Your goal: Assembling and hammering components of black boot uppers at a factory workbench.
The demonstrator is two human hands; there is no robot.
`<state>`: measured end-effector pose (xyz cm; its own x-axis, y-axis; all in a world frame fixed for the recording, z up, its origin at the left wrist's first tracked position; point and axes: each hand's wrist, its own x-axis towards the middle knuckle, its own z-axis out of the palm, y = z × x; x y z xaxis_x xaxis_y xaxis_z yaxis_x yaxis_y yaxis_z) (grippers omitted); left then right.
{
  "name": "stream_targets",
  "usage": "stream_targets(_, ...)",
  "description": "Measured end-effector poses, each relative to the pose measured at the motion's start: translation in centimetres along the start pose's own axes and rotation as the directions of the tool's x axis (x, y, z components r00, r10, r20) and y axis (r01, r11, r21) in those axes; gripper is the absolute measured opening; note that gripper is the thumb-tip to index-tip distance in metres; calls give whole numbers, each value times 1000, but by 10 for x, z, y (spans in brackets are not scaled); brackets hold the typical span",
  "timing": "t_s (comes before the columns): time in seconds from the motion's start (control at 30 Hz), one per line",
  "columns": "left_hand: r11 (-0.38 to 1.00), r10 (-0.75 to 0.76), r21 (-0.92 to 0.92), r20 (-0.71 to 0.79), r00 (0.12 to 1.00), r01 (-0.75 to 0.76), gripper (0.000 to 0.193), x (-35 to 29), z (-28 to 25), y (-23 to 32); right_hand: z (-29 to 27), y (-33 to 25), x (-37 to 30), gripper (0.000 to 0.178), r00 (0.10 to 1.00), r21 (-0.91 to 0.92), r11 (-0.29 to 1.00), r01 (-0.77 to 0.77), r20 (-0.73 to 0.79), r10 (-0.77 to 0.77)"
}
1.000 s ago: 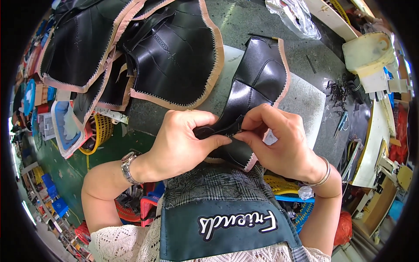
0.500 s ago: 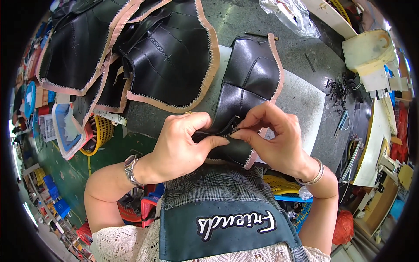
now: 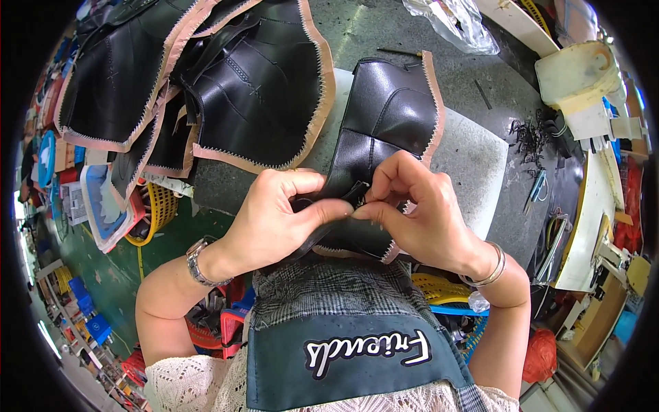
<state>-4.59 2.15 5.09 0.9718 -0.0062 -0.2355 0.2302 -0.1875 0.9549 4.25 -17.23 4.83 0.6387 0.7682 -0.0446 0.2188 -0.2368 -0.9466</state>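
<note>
A black leather boot upper (image 3: 384,103) with a pinkish, zigzag-stitched border lies in front of me, its lower part folded up between my hands. My left hand (image 3: 271,220) is closed on the folded edge, thumb on top. Opposite it, my right hand (image 3: 429,216) pinches at the same spot, its thumb and forefinger almost meeting my left thumb. A narrow dark strip (image 3: 359,190) with small light bits shows at the fingertips; what the right fingers grip is too small to make out.
More black leather uppers (image 3: 268,103) are heaped at the left. A pale board (image 3: 473,165) lies under the work. At the right are blue-handled snips (image 3: 537,187), dark scraps (image 3: 528,141) and a whitish plastic container (image 3: 575,75). A clear plastic bag (image 3: 456,24) rests at the back.
Both hands have shifted slightly left and the upper's near part has moved with them. My right fingers have curled closer together at the folded edge. The grips stay much the same.
</note>
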Motion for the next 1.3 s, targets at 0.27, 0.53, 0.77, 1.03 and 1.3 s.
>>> stream_targets(0.27, 939, -23, -343, -177, 984, -40, 14, 0, 20, -4, 9, -2, -9, 27, 985, -37, 995, 92, -143, -97)
stream_targets(0.53, 815, 500, 392, -104, 860, -427, 26, -1, 15, -12, 10, 0, -12, 27, 962, -110, 974, 199, -168, -215)
stream_targets(0.77, 743, 535, 498, -42, 844, -447, 24, 2, 16, -11, 13, 10, -15, 30, 964, -60, 986, 153, -211, -162)
stream_targets(1.03, 965, 216, 182, -124, 968, -192, 35, 3, 14, -2, 8, 6, -13, 31, 982, 52, 998, -20, -187, 30)
stream_targets(1.3, 972, -159, -173, 22, 987, 160, 36, 6, 7, 1, -2, 4, -9, 33, 969, 164, 966, -199, -111, 219)
